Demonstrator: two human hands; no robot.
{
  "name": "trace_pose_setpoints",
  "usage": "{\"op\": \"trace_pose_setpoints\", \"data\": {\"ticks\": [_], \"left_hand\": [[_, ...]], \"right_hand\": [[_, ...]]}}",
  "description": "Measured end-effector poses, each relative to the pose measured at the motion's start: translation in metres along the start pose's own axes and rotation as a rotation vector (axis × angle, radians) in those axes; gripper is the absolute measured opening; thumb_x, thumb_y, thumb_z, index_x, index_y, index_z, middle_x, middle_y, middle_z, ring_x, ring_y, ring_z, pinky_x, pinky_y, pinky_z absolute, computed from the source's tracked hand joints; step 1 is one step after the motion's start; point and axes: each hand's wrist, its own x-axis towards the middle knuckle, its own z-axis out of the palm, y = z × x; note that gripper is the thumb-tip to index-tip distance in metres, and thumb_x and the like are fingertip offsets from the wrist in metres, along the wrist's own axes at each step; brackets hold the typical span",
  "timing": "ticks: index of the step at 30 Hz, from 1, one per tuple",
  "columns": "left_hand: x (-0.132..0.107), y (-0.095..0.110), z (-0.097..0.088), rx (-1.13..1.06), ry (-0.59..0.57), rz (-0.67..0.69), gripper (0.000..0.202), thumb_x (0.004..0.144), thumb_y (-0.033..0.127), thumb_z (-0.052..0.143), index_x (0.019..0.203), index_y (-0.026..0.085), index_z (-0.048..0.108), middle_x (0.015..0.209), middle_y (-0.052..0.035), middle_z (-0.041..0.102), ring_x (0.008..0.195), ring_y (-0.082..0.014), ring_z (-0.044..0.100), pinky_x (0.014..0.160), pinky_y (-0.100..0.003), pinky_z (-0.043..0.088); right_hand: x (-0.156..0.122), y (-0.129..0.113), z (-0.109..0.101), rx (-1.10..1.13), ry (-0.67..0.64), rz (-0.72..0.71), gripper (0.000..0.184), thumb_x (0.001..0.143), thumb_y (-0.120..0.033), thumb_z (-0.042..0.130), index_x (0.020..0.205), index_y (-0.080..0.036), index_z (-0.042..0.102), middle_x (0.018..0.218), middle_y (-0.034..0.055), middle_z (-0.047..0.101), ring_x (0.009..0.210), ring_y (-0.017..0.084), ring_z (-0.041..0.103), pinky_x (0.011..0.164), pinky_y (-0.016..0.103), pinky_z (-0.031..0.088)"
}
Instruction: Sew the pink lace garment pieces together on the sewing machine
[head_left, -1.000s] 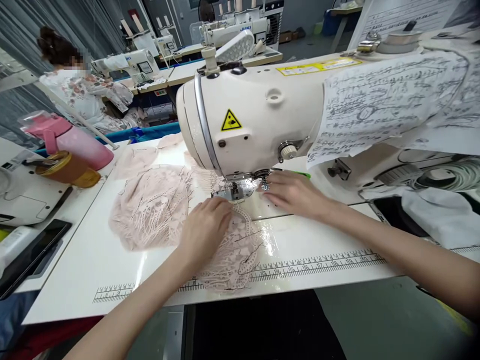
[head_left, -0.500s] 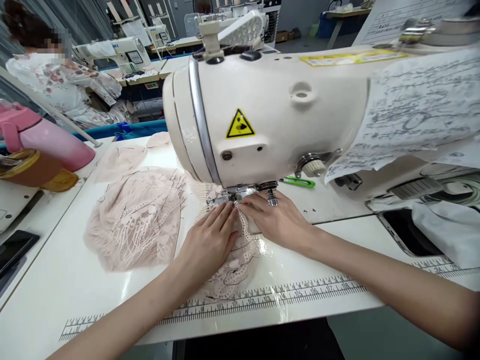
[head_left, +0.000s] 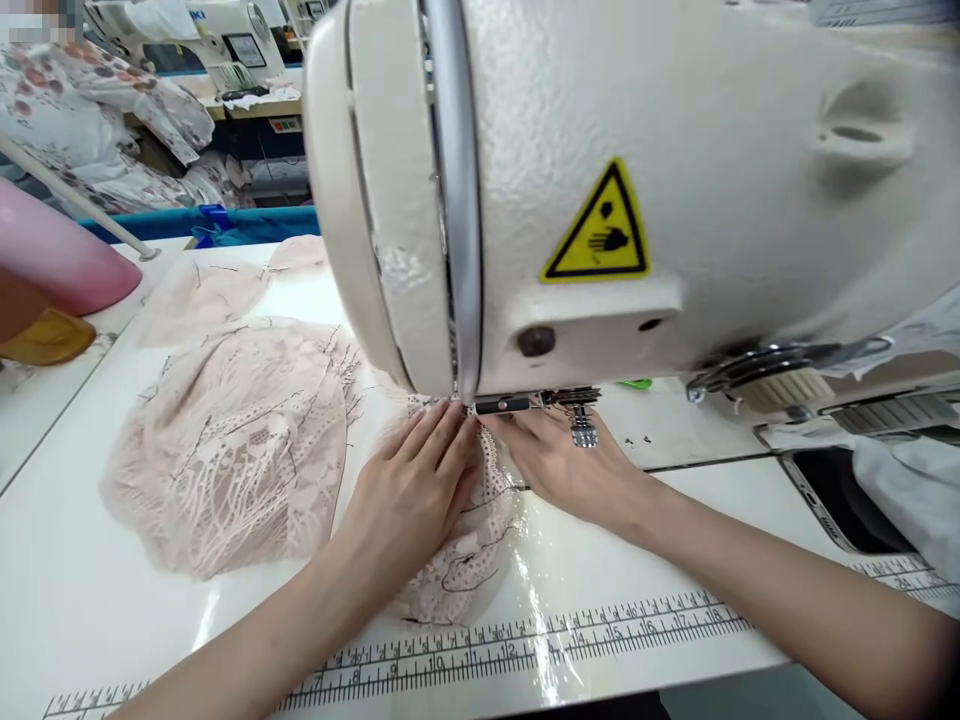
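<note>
My left hand (head_left: pixel 409 490) lies flat, fingers stretched out, on a pink lace piece (head_left: pixel 469 545) just in front of the presser foot (head_left: pixel 501 404). My right hand (head_left: pixel 559 460) rests on the same lace from the right, its fingertips hidden under the head of the white sewing machine (head_left: pixel 675 180). Both hands press the lace down at the needle area. A pile of pink lace pieces (head_left: pixel 232 440) lies to the left on the white table (head_left: pixel 90 600).
A printed ruler (head_left: pixel 525 645) runs along the table's front edge. A pink bottle (head_left: pixel 52 255) and a brown and yellow container (head_left: pixel 37 335) stand at far left. Another person in a floral top (head_left: pixel 82 110) works at a machine behind. Green snips (head_left: pixel 636 383) lie behind the foot.
The view has closed in on the machine head. My right hand moved left from beside the foot onto the lace, and both hands now meet under the needle.
</note>
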Motion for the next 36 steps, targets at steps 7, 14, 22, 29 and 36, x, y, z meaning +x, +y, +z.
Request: {"op": "trace_pose_setpoints", "data": {"ticks": [7, 14, 22, 29, 36], "left_hand": [[0.003, 0.002, -0.001, -0.008, -0.014, -0.014, 0.039, 0.097, 0.027, 0.044, 0.129, 0.008, 0.056, 0.131, -0.0146, 0.059, 0.122, -0.0288, 0.056, 0.099, -0.045, 0.051], [0.002, 0.003, -0.001, 0.017, -0.012, 0.000, 0.039, 0.097, 0.027, 0.044, 0.129, 0.007, 0.055, 0.130, -0.0146, 0.059, 0.123, -0.0288, 0.055, 0.100, -0.045, 0.051], [0.002, 0.002, -0.001, 0.031, 0.008, 0.010, 0.038, 0.096, 0.026, 0.046, 0.128, 0.008, 0.056, 0.130, -0.0137, 0.059, 0.123, -0.0268, 0.055, 0.100, -0.043, 0.051], [0.005, 0.001, -0.004, 0.018, -0.011, 0.004, 0.039, 0.096, 0.027, 0.045, 0.129, 0.009, 0.055, 0.130, -0.0131, 0.060, 0.125, -0.0270, 0.053, 0.100, -0.044, 0.051], [0.004, -0.002, 0.000, 0.020, -0.040, -0.004, 0.040, 0.096, 0.028, 0.045, 0.132, 0.010, 0.053, 0.132, -0.0126, 0.059, 0.125, -0.0263, 0.053, 0.102, -0.044, 0.050]], "right_hand": [[0.001, -0.001, 0.001, 0.010, -0.005, -0.023, 0.043, 0.088, -0.007, 0.041, 0.129, -0.015, 0.052, 0.121, 0.0089, 0.064, 0.079, 0.019, 0.061, 0.093, 0.048, 0.047], [-0.002, -0.002, 0.006, 0.056, 0.030, -0.007, 0.048, 0.084, -0.006, 0.048, 0.131, -0.013, 0.049, 0.123, 0.0118, 0.063, 0.097, 0.022, 0.062, 0.096, 0.045, 0.045], [0.002, -0.001, 0.003, 0.081, 0.027, -0.004, 0.043, 0.087, -0.006, 0.042, 0.128, -0.014, 0.053, 0.128, 0.0110, 0.060, 0.100, 0.023, 0.061, 0.084, 0.042, 0.048], [0.003, 0.002, 0.011, 0.125, 0.096, -0.014, 0.039, 0.087, -0.004, 0.040, 0.121, -0.011, 0.057, 0.115, 0.0129, 0.066, 0.105, 0.024, 0.059, 0.091, 0.045, 0.045], [0.004, 0.005, 0.010, 0.215, 0.190, -0.020, 0.036, 0.083, -0.003, 0.045, 0.111, -0.018, 0.062, 0.115, 0.0100, 0.065, 0.100, 0.021, 0.060, 0.092, 0.040, 0.042]]}}
